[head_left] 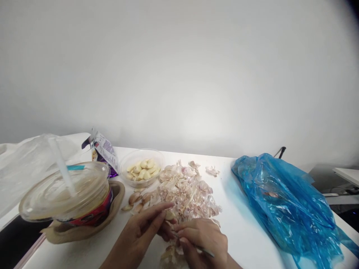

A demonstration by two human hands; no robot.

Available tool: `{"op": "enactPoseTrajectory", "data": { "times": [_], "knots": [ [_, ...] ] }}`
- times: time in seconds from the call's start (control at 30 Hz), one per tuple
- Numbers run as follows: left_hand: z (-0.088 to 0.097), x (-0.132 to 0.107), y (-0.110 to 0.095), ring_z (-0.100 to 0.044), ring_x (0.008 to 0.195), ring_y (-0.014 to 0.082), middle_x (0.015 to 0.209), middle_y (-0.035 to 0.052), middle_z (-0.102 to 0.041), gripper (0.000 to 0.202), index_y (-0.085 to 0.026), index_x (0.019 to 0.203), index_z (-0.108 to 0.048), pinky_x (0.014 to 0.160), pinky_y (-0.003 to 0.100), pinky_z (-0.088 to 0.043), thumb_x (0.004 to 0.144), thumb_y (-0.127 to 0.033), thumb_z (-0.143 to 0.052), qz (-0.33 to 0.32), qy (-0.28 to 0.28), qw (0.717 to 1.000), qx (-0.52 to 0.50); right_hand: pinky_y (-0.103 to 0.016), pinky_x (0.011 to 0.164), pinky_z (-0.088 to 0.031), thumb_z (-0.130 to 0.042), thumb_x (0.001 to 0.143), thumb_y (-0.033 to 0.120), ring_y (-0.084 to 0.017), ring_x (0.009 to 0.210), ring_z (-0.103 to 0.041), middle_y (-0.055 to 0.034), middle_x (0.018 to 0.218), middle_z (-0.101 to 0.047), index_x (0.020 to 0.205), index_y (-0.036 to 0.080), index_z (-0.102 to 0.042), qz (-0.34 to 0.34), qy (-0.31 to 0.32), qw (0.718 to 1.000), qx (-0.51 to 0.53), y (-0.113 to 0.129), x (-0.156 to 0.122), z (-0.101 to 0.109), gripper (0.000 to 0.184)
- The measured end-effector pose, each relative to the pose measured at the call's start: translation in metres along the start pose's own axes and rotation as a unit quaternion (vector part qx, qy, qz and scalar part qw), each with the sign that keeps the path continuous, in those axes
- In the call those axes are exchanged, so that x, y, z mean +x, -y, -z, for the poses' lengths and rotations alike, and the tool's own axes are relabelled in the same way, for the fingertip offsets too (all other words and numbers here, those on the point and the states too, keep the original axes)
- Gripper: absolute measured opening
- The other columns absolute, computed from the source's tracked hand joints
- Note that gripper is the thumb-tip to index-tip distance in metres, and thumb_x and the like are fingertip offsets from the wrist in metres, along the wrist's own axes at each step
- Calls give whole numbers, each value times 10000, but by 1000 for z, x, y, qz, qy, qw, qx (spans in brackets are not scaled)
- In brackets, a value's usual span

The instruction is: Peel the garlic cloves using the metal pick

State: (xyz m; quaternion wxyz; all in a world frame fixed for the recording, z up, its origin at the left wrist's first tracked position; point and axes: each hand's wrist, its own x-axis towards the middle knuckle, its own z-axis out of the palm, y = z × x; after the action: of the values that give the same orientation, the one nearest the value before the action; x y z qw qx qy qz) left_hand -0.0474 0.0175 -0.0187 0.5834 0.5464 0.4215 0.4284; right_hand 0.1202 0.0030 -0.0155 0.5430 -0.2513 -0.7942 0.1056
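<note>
A pale garlic clove point(169, 216) is pinched between the thumb and fingers of my left hand point(144, 228). My right hand point(203, 237) meets it from the right, closed on a thin grey-green tool point(206, 252); its working end is hidden by the fingers. Just beyond both hands spreads a heap of garlic skins point(187, 190). Several unpeeled garlic cloves point(137, 198) lie left of that heap. Peeled garlic cloves point(144, 170) fill part of a round clear plastic bowl point(127, 180) behind them. Below my hands sits a partly hidden garlic piece point(169, 254) with loose skin.
On the left stands a large lidded cup point(92, 211) with a white straw point(61, 168), wrapped in a brown sleeve point(116, 209). A purple snack packet point(105, 153) is behind it. At right, a crumpled blue plastic bag point(283, 205) covers the white table point(238, 224).
</note>
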Motion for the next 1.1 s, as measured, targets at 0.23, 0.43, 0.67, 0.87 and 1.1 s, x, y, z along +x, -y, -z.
{"op": "enactPoseTrajectory", "data": {
  "times": [0.23, 0.43, 0.67, 0.87, 1.1],
  "knots": [
    [2, 1, 2, -626, 591, 161, 646, 5, -690, 280, -237, 1032, -636, 600, 267, -510, 789, -290, -508, -8, -9, 1000, 1, -196, 592, -517, -467, 843, 166, -115, 637, -657, -38, 774, -696, 913, 184, -561, 2, 8, 1000, -19, -1, 0, 2, 118],
    [3, 2, 7, -613, 582, 161, 664, 3, -658, 276, -244, 1021, -635, 587, 280, -503, 799, -306, -485, -13, -11, 1000, -5, -190, 575, -511, -472, 837, 151, -110, 635, -658, -38, 777, -699, 934, 180, -551, 22, 12, 1000, -14, -3, 0, 1, 128],
    [4, 3, 10, -565, 529, 129, 598, -23, -597, 243, -244, 980, -611, 541, 244, -462, 831, -316, -432, -19, 3, 1000, -14, -190, 518, -493, -485, 824, 146, -109, 572, -646, -48, 739, -698, 905, 157, -565, 49, -18, 998, -18, -8, -3, -3, 114],
    [4, 5, 11, -554, 537, 136, 580, -24, -598, 221, -226, 949, -590, 548, 248, -454, 831, -321, -430, -9, 10, 1000, -10, -187, 524, -491, -467, 843, 174, -107, 579, -649, -47, 741, -701, 898, 162, -558, 63, -23, 997, -29, -6, 0, -4, 107],
    [3, 5, 11, -560, 545, 144, 546, -33, -610, 211, -243, 931, -615, 554, 235, -458, 809, -319, -460, 4, -13, 1000, 17, -194, 611, -488, -472, 861, 193, -94, 636, -645, -20, 747, -693, 870, 161, -551, 16, -10, 998, -52, 5, 2, 0, 85]
  ]
}}
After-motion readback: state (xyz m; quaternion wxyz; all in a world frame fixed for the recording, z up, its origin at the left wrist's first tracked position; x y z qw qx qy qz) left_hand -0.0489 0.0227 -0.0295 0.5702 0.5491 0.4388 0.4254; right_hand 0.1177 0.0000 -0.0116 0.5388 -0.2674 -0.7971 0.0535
